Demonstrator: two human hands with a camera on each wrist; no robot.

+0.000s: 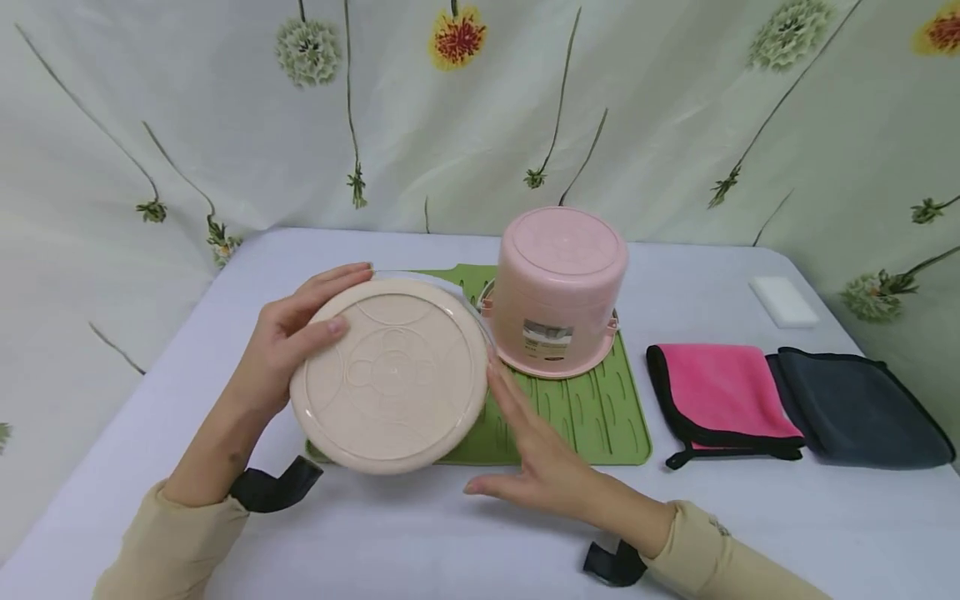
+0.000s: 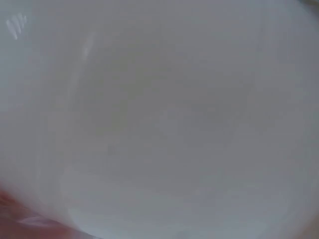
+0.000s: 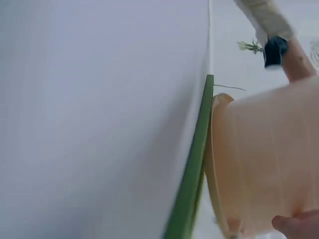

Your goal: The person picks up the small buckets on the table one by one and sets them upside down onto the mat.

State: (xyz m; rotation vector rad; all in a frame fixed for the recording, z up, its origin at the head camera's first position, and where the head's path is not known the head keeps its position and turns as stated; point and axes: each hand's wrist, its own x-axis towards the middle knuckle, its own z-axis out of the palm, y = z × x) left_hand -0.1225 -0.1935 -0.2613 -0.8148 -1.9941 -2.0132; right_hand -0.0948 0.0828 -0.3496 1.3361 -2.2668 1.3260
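Observation:
A cream bucket (image 1: 392,379) is upside down at the left part of a green ridged mat (image 1: 562,417), its round base facing up. My left hand (image 1: 296,325) grips it at the upper left, thumb on the base edge and fingers along the side. The right hand (image 1: 536,446) has its fingers straight, with the fingertips against the bucket's right side. In the right wrist view, the bucket (image 3: 269,159) has its rim right at the mat (image 3: 192,174). A blurred pale surface fills the left wrist view.
A pink bucket (image 1: 555,292) also stands upside down on the mat, right behind the cream one. To the right lie a folded pink cloth (image 1: 727,392), a dark grey cloth (image 1: 862,408) and a white block (image 1: 783,302). Floral fabric (image 1: 465,125) hangs behind the table.

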